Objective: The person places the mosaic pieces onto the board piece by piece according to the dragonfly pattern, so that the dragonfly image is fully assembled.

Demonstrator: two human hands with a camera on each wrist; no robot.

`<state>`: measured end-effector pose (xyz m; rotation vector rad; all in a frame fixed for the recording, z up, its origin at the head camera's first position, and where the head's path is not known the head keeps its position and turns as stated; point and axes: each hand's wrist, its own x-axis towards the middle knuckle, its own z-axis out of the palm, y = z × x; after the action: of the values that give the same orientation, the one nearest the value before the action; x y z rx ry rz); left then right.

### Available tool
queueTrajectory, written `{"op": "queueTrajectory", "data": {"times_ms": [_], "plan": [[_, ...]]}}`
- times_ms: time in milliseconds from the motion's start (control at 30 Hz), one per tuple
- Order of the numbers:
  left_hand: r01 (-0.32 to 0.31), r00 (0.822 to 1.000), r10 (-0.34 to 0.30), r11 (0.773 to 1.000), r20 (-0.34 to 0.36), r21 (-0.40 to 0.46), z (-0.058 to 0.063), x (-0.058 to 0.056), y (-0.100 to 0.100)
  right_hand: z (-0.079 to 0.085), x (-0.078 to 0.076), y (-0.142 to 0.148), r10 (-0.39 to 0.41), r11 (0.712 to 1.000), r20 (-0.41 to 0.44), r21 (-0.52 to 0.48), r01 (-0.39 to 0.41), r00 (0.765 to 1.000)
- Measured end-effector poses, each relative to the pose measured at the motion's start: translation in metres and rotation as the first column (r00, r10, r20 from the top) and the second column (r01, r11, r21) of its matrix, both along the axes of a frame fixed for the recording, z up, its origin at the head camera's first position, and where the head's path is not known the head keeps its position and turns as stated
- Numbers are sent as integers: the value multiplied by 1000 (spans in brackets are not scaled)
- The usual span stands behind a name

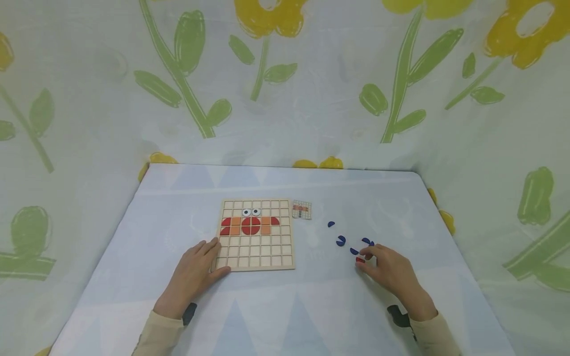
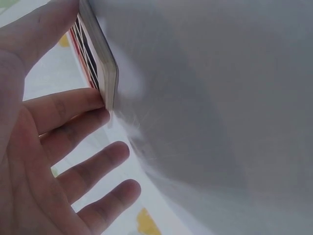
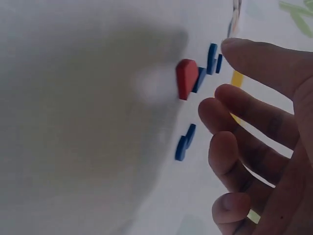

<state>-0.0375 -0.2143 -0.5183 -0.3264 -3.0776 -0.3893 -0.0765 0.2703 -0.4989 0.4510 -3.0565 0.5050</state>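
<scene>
A wooden grid board (image 1: 260,251) lies on the table with red, orange and eye-marked tiles forming a figure in its upper half. My left hand (image 1: 193,269) rests at the board's lower left corner, thumb along the near edge and extended fingers against the left edge. Over to the right, my right hand (image 1: 392,269) hovers with thumb and fingers apart around a small red piece (image 1: 360,259). That red piece (image 3: 187,78) lies on the table in the right wrist view, with a gap between it and the fingertips. Several blue half-round pieces (image 1: 340,241) lie scattered close by.
A small printed pattern card (image 1: 302,209) lies beside the board's upper right corner. The pale patterned table (image 1: 267,316) meets a flower-printed cloth backdrop (image 1: 311,99) along its far edge.
</scene>
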Motion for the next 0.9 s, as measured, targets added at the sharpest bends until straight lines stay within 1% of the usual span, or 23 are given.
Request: {"op": "queueTrajectory", "data": {"times_ms": [133,433,600,733,900], "plan": [[-5,1000,5,1000,2,2,0,0,0,-6,3,1,5,1000,25,17,-5,1000],[-9,1000,9,1000,8,0,-2,1,0,-11,2,-3,36,999,19,8,-37,999],[-13,1000,13,1000,17,-4,-3,1,0,-12,1,-14,66,998,-1,22,-66,998],[-17,1000,17,1000,18,-4,-3,0,0,-12,-2,-25,110,993,-21,33,-109,994],[-18,1000,18,1000,20,-6,-3,0,1,-15,-8,-40,150,987,-10,55,-149,989]]}}
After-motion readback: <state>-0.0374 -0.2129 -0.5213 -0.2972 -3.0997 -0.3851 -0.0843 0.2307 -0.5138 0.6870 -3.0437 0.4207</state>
